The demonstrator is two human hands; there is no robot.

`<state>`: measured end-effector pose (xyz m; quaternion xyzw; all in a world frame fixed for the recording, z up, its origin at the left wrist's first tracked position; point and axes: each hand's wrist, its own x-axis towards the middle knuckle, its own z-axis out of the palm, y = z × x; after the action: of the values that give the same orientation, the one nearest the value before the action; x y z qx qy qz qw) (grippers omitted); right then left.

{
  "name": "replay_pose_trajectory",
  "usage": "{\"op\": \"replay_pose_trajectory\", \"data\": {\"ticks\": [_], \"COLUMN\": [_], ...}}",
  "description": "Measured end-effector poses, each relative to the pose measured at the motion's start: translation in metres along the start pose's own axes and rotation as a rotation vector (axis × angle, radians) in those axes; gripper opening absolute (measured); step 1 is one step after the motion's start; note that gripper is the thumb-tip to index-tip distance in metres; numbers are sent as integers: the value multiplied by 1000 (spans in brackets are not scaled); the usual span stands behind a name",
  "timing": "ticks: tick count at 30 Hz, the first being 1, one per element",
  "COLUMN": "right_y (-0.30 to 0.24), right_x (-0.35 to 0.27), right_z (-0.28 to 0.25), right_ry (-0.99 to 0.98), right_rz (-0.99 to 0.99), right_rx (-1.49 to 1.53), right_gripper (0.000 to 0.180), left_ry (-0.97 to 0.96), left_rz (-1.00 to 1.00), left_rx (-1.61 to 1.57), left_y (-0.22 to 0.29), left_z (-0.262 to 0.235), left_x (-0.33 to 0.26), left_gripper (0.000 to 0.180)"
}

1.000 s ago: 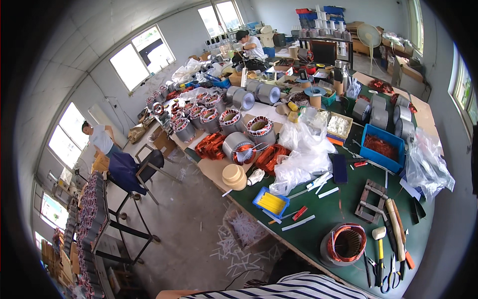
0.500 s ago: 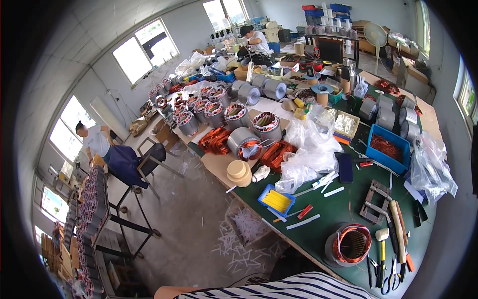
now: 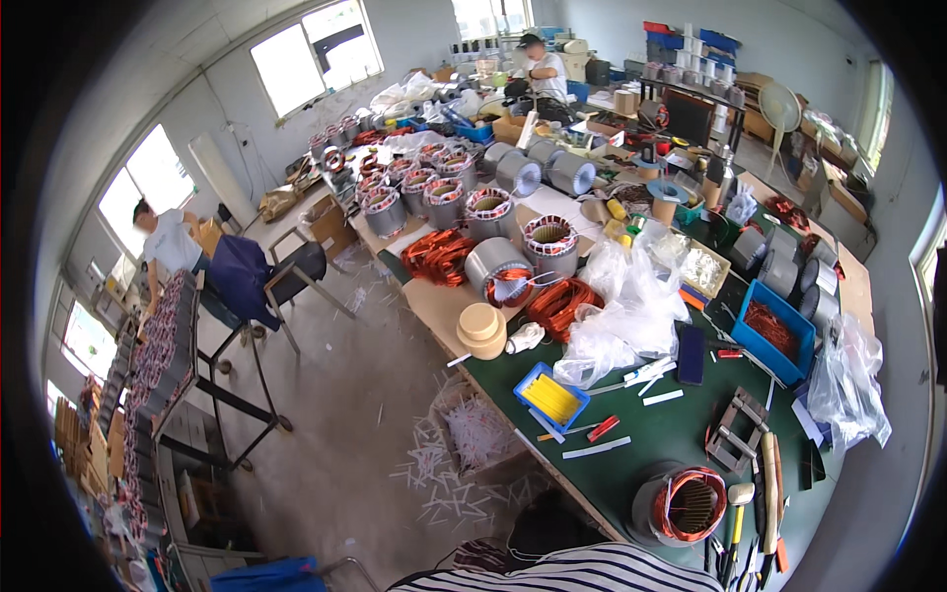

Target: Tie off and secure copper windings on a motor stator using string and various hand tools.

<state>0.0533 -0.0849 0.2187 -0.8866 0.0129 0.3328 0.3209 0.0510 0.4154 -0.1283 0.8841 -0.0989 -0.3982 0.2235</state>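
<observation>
Neither of my hands shows; only my striped clothing (image 3: 572, 572) fills the bottom edge. Nearest to it on the green-topped table (image 3: 651, 434) stands a grey motor stator (image 3: 646, 508) with copper windings around its bore. Right of the stator lie a mallet (image 3: 738, 513) with a pale head and yellow-black handle, wooden sticks (image 3: 772, 488) and some pliers, partly cut off from sight. A metal clamp-like frame (image 3: 736, 429) rests behind them. Farther left are a blue tray (image 3: 550, 398) of yellow strips, a red-handled tool (image 3: 604, 428) and white strips (image 3: 597, 448).
Stators (image 3: 490, 214), orange wire coils (image 3: 439, 259), plastic bags (image 3: 621, 326) and a blue bin (image 3: 774, 331) crowd the table. A scrap-filled box (image 3: 483, 429) sits on the floor. One person (image 3: 178, 247) bends by a stator-laden rack (image 3: 163, 355); another (image 3: 543, 74) sits at the back.
My view has shifted left, so the table's things sit differently in the picture. My forearm has left the lower edge. The person at left bends lower toward the rack.
</observation>
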Motion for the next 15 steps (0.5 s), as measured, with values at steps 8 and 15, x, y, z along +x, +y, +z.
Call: {"op": "replay_pose_trajectory", "data": {"ticks": [8,15], "right_y": [-13,-2], "right_x": [12,23], "right_z": [-14,-7], "right_ry": [-66,-106], "right_rz": [-20,-24], "right_rx": [-63,-25], "right_gripper": [23,25], "left_ry": [38,28], "left_rz": [-65,-128], "left_rx": [-62,-30], "left_y": [4,3], "left_z": [21,7], "left_x": [-3,-13], "left_gripper": [30,30]}}
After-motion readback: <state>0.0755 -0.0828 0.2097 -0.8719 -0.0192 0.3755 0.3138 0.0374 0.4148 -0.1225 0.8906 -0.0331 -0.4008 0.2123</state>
